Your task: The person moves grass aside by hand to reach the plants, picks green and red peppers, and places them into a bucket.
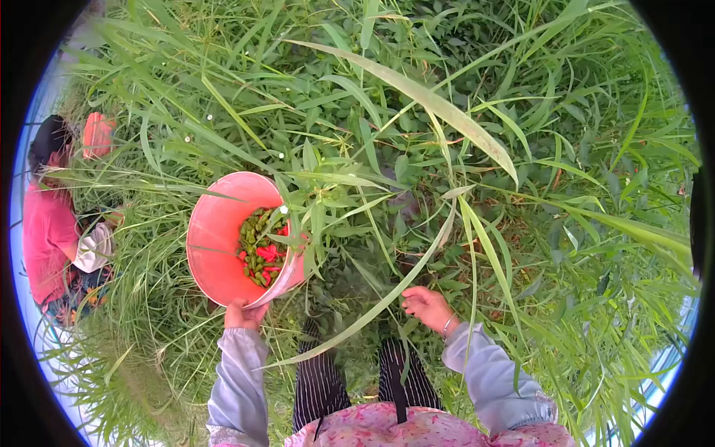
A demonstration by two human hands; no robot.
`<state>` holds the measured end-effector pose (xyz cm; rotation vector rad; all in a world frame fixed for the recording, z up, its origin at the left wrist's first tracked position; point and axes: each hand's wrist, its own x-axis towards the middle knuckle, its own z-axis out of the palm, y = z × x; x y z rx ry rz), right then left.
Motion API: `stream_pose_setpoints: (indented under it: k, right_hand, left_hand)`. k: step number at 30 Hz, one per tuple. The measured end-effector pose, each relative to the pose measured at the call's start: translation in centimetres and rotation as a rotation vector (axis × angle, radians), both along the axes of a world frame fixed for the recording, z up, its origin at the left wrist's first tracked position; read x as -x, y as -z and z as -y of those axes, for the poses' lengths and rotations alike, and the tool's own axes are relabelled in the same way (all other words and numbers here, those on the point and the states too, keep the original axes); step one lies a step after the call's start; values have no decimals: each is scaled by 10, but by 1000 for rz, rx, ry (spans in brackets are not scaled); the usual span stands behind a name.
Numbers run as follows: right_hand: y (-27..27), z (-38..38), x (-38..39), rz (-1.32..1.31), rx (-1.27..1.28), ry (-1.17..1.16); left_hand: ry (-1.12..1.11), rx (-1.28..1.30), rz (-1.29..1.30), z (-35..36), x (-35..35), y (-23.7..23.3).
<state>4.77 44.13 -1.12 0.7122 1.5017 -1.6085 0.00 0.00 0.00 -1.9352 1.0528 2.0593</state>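
Note:
My left hand point(246, 316) grips the near rim of a pink-red bucket point(212, 249), its fingers closed over the edge. The bucket tilts so that its inside faces me. Green and red peppers point(262, 246) cover part of its bottom. To the right, my right hand point(427, 307) hovers in front of the plants with its fingers curled together. A long grass blade passes just left of it. Whether anything small sits in those fingers I cannot make out. Low leafy plants point(339, 279) grow between my two hands.
Tall grass point(596, 223) surrounds me, and one long blade point(417, 93) arches across the front. At the left a person in a pink top point(48, 238) crouches in the grass, with another red bucket point(97, 135) close by. Striped trousers point(320, 380) show below.

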Motion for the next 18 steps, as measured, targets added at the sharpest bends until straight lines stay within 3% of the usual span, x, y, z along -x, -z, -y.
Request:
stream_pose_setpoints:
  k: [2,3,6,7,9,11,13,16,18]
  right_hand:
    - [2,18,-15,13,53,62]
    - [16,-44,-13,-9,-144,25]
    - [21,2,-18,-24,-215,-47]
    - [33,3,-18,-153,-311,-192]
    - [27,22,-16,-77,-355,-177]
    - [47,44,-30,-112,-288,-107]
    - [45,56,-39,-73,-224,-67]
    - [26,73,-12,125,-123,-25]
    - [24,73,-5,-1,-167,8]
  left_hand:
    - [93,78,-20,8,23,-46]
    - [153,-95,-91,-40,34,28]
    - [93,-10,-91,-21,57,17]
    - [70,-21,-122,-31,72,33]
    - [50,-35,-159,-33,83,69]
    - [29,-75,-210,-30,80,134]
    - [125,-116,-223,-41,76,146]
    - [246,-154,-165,-47,71,123]
    - [284,-219,-87,-41,68,131]
